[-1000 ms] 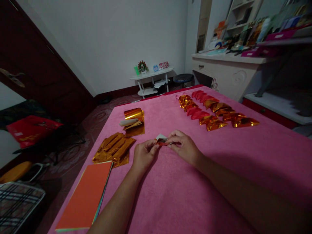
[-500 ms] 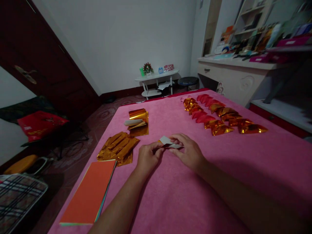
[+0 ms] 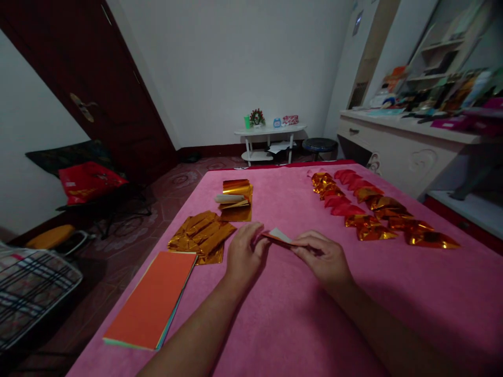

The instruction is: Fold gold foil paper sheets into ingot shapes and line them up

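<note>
Between my hands, just above the pink cloth, is a small folded piece of paper (image 3: 281,236), pale on its inner face and dark reddish on its edge. My left hand (image 3: 245,250) pinches its left end between thumb and fingers. At the other end, my right hand (image 3: 324,255) grips the right corner with thumb and fingertips. Left of my left hand lies a pile of crinkled gold foil sheets (image 3: 200,233). Nearer to me is a stack of coloured paper with an orange sheet (image 3: 153,298) on top.
Gold foil paper with a curled-up end (image 3: 238,212) lies beyond the crinkled pile. Two rows of folded gold and red foil pieces (image 3: 369,230) run along the right of the pink-covered table (image 3: 283,324). A small white table (image 3: 271,129) stands by the wall.
The view has shifted, so the scene sits farther right and lower at the back. My right hand has moved to the paper's right corner, and the paper now appears narrower and more edge-on.
</note>
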{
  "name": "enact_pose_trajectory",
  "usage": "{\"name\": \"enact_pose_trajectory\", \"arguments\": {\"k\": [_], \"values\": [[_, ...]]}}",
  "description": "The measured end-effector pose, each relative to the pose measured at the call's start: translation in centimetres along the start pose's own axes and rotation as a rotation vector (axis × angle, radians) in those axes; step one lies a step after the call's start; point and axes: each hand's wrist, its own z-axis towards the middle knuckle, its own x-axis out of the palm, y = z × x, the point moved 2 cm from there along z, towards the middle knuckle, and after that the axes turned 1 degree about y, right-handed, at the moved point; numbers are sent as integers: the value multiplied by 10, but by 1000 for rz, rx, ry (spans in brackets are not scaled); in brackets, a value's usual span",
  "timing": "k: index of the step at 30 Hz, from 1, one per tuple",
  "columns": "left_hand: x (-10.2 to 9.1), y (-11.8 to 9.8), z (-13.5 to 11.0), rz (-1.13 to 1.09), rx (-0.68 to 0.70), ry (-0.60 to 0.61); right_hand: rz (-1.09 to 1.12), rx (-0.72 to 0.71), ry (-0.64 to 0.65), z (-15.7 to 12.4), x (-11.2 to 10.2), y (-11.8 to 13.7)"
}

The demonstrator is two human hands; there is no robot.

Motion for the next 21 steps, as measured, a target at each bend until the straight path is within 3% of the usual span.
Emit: {"name": "enact_pose_trajectory", "arguments": {"k": [2,4,9,12,17,21], "values": [[-5,0,1,-54,-78,-80,24,23,-68,1,-2,2],[-8,-1,-1,-129,-169,-82,53,10,-124,1,-5,4],[0,-6,-9,-581,-381,144,108,-64,-88,3,-9,9],[3,-7,-12,-811,-496,207,109,-81,-52,3,-8,9],[2,-6,-9,-867,-602,223,110,-43,-52,5,-7,4],[5,-3,-6,-857,-634,204,149,67,-64,8,-5,-4]]}}
